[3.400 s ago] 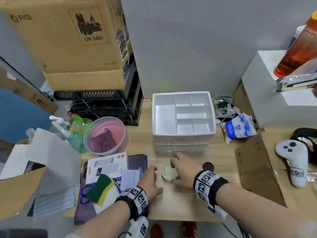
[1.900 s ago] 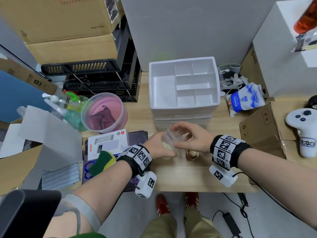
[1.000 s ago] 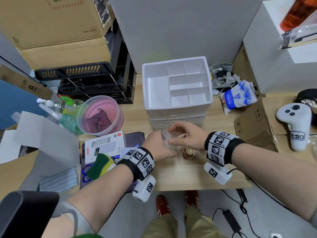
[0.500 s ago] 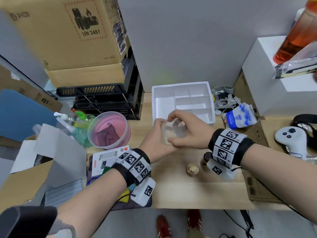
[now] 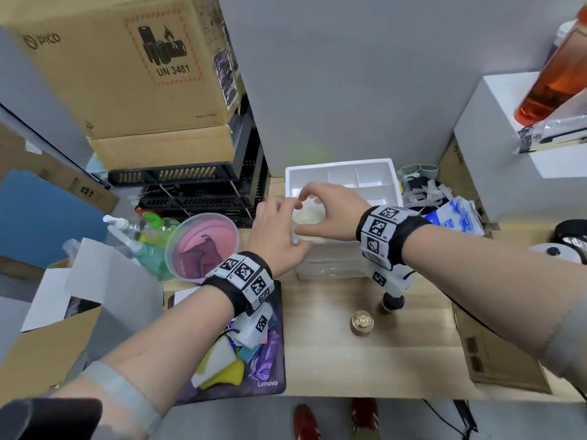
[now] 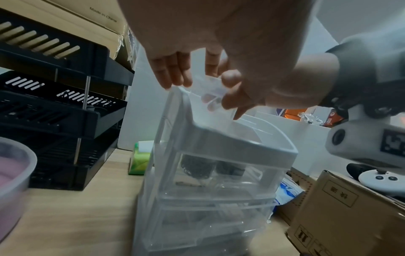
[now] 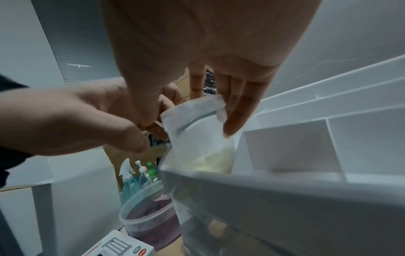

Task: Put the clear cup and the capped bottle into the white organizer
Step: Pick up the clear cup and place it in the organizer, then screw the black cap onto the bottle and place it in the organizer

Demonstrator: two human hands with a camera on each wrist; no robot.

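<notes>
The clear cup (image 5: 306, 215), with something pale yellow inside, hangs in the large left compartment of the white organizer (image 5: 378, 173). My right hand (image 5: 313, 208) grips it by the rim from above. My left hand (image 5: 286, 214) holds its left side. In the right wrist view the cup (image 7: 197, 138) sits tilted against the organizer's front wall (image 7: 285, 187). In the left wrist view the cup (image 6: 211, 90) is just above the organizer's rim (image 6: 230, 143). A small gold-capped bottle (image 5: 361, 322) stands on the table in front. A dark bottle (image 5: 389, 304) stands beside it.
A clear tub holding pink cloth (image 5: 203, 246) and spray bottles (image 5: 139, 242) stand left of the organizer. Black crates (image 5: 190, 192) and cardboard boxes are stacked behind them. A blue-white packet (image 5: 454, 214), a white controller (image 5: 552, 252) and a flat carton (image 5: 495, 360) lie to the right.
Both hands have lifted the cup off the table and carried it forward. It has now gone from above the organizer's front edge down into the left compartment.
</notes>
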